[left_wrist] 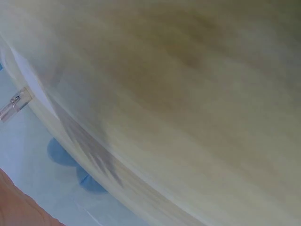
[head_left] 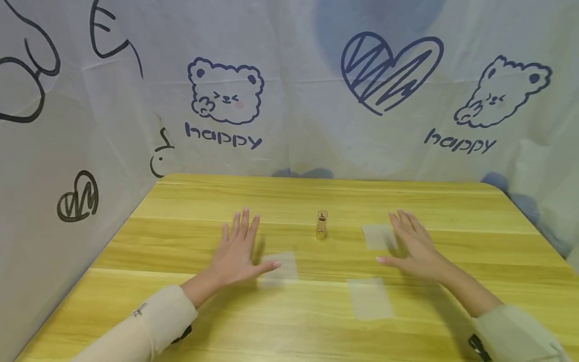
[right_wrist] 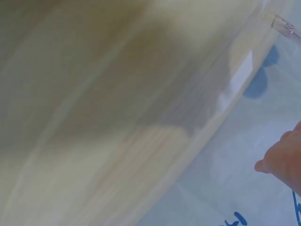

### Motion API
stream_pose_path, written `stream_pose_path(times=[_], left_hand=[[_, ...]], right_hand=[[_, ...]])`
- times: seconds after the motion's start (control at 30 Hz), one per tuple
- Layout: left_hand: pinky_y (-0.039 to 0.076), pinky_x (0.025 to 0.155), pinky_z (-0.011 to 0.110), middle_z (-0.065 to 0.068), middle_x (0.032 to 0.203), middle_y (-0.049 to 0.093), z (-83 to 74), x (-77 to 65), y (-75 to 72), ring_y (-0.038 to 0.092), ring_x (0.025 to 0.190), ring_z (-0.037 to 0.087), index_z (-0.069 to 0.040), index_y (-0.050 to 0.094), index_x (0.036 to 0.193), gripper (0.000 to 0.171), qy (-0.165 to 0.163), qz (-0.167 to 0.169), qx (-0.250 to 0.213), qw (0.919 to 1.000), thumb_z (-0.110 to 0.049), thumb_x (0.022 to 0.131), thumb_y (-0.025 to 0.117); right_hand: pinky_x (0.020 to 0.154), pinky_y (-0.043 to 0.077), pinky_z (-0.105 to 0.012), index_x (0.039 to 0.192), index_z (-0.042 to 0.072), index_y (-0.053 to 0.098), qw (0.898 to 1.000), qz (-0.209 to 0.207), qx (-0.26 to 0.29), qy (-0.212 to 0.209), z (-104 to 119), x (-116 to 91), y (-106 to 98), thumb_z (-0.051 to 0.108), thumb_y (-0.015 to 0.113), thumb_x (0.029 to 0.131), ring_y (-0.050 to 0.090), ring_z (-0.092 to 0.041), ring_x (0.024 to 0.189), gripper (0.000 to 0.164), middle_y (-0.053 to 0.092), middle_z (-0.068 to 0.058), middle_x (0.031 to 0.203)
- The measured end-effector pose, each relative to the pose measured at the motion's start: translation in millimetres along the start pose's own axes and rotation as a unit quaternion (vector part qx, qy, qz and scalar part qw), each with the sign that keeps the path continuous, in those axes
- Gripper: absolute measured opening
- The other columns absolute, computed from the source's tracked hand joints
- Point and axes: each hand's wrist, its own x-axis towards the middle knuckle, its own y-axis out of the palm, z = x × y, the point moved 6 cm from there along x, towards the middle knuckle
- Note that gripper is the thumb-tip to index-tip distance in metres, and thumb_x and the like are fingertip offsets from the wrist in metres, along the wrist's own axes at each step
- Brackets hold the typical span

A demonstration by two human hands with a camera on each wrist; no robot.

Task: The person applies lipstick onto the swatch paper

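A small clear upright tube-like container (head_left: 321, 225) with dark markings stands on the wooden table (head_left: 226, 322) between the two hands. My left hand (head_left: 237, 254) is to its left with fingers spread and holds nothing; its thumb overlaps a whitish translucent square (head_left: 286, 269) in the head view. To the right of the container my right hand (head_left: 416, 249) is spread too, with nothing in it, overlapping a second pale square (head_left: 374, 236). A third pale square (head_left: 370, 299) lies nearer, between the forearms. In the left wrist view the container (left_wrist: 16, 103) shows at the left edge.
A white cloth backdrop (head_left: 298, 125) with drawn bears, hearts and lettering hangs behind the table and along its left side. The table's far edge (head_left: 384, 181) meets the cloth. Both forearms wear pale sleeves (head_left: 167, 311).
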Motion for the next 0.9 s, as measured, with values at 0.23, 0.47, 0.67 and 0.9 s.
stream_pose_path(times=[0.23, 0.47, 0.67, 0.9], left_hand=[[0.004, 0.115, 0.059, 0.019, 0.154, -0.009, -3.9, 8.9, 4.3, -0.006, 0.142, 0.037, -0.006, 0.003, 0.149, 0.108, -0.005, 0.000, -0.019, 0.9998, -0.068, 0.077, 0.053], [0.008, 0.116, 0.056, 0.019, 0.154, -0.003, -7.8, 19.6, 7.8, 0.000, 0.143, 0.037, -0.003, 0.008, 0.148, 0.108, -0.006, -0.006, -0.053, 0.9986, -0.068, 0.076, 0.056], [0.009, 0.116, 0.052, 0.018, 0.155, -0.001, -11.9, 26.5, 10.4, 0.002, 0.143, 0.036, -0.001, 0.009, 0.148, 0.108, -0.003, 0.000, -0.083, 0.9966, -0.064, 0.076, 0.060], [0.012, 0.116, 0.051, 0.020, 0.155, 0.005, -21.3, 41.9, 18.5, 0.008, 0.142, 0.039, 0.001, 0.013, 0.147, 0.109, 0.004, 0.010, -0.119, 0.9928, -0.060, 0.074, 0.066]], right_hand=[[0.103, 0.008, -0.073, 0.148, 0.001, 0.008, 1.000, -0.007, 0.013, -0.003, 9.0, 13.6, -0.3, 0.048, 0.069, 0.079, 0.000, -0.047, 0.139, 0.103, 0.001, -0.027, 0.153], [0.102, 0.009, -0.074, 0.149, 0.003, 0.007, 0.999, -0.008, 0.041, 0.000, 15.1, 25.1, 1.5, 0.045, 0.067, 0.081, -0.001, -0.045, 0.140, 0.100, 0.000, -0.025, 0.153], [0.104, 0.010, -0.072, 0.149, 0.002, 0.006, 0.998, -0.010, 0.059, -0.001, 26.8, 36.9, 2.3, 0.045, 0.068, 0.081, -0.001, -0.045, 0.140, 0.101, -0.002, -0.022, 0.154], [0.108, 0.008, -0.068, 0.149, 0.005, 0.004, 0.997, -0.009, 0.078, -0.003, 37.5, 48.8, 4.6, 0.047, 0.066, 0.082, -0.002, -0.043, 0.141, 0.100, -0.003, -0.019, 0.155]])
